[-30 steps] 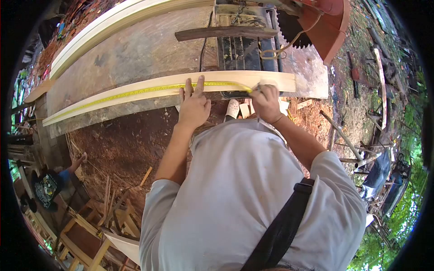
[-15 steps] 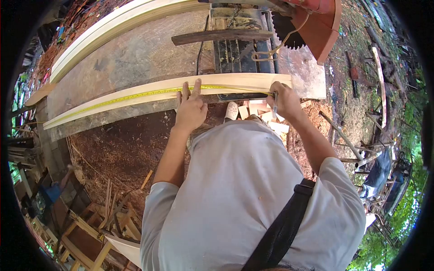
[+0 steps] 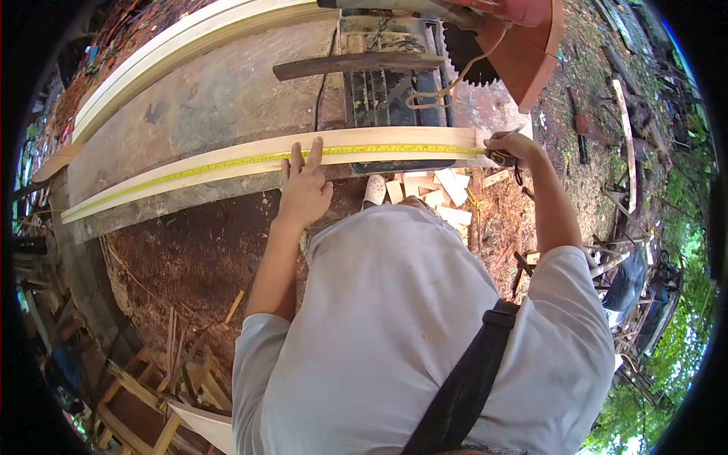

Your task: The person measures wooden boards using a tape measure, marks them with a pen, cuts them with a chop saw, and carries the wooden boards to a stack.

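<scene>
A long pale wooden board (image 3: 425, 137) lies across the near edge of the saw table. Along it stretches the yellow blade of a tape measure (image 3: 409, 149), reaching to the board's far left end. My left hand (image 3: 304, 189) rests on the board with its fingers spread, the fingertips over the blade. Just past the board's right end, my right hand (image 3: 522, 148) is closed around the dark tape measure case (image 3: 499, 158), with a strap hanging below. A thin light stick, perhaps a pencil, shows at its fingers, too small to be sure.
A toothed circular saw blade (image 3: 466, 57) with an orange guard (image 3: 523, 61) stands beyond the board. A dark wood strip (image 3: 356, 64) lies on the saw table (image 3: 227, 83). More long boards (image 3: 182, 42) are stacked behind. Wood offcuts (image 3: 451, 186) lie on the ground by my foot.
My right hand has moved right, from on the board to past its end, and the tape case now shows in it. The blade lies straighter. My left hand stays on the board.
</scene>
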`<action>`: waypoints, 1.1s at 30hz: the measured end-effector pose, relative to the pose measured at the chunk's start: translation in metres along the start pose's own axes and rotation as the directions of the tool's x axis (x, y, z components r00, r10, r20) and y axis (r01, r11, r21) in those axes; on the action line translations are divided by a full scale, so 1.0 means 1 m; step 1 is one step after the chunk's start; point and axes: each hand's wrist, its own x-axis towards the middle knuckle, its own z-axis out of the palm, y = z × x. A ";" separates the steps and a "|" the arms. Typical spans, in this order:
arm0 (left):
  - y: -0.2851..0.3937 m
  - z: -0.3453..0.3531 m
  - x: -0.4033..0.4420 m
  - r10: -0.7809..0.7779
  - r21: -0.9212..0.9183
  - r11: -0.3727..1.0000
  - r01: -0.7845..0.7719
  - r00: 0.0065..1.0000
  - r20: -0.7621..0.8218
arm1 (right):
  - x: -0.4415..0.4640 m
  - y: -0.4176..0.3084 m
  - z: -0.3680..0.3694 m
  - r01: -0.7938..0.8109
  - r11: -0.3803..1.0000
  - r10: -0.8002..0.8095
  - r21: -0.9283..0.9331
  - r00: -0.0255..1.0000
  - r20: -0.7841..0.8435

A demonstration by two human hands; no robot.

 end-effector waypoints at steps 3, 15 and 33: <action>0.002 -0.002 0.000 -0.016 0.006 1.000 0.016 0.999 0.029 | 0.019 0.000 -0.008 -0.082 0.993 0.085 -0.079 0.996 0.027; 0.009 0.004 0.000 -0.037 0.009 0.999 0.038 0.998 -0.051 | -0.045 0.002 0.019 0.353 0.930 -0.333 0.104 0.928 -0.169; 0.021 0.011 0.000 -0.014 -0.095 0.995 -0.002 0.986 -0.167 | -0.029 -0.044 0.216 0.862 0.480 -0.876 -0.161 0.479 -0.048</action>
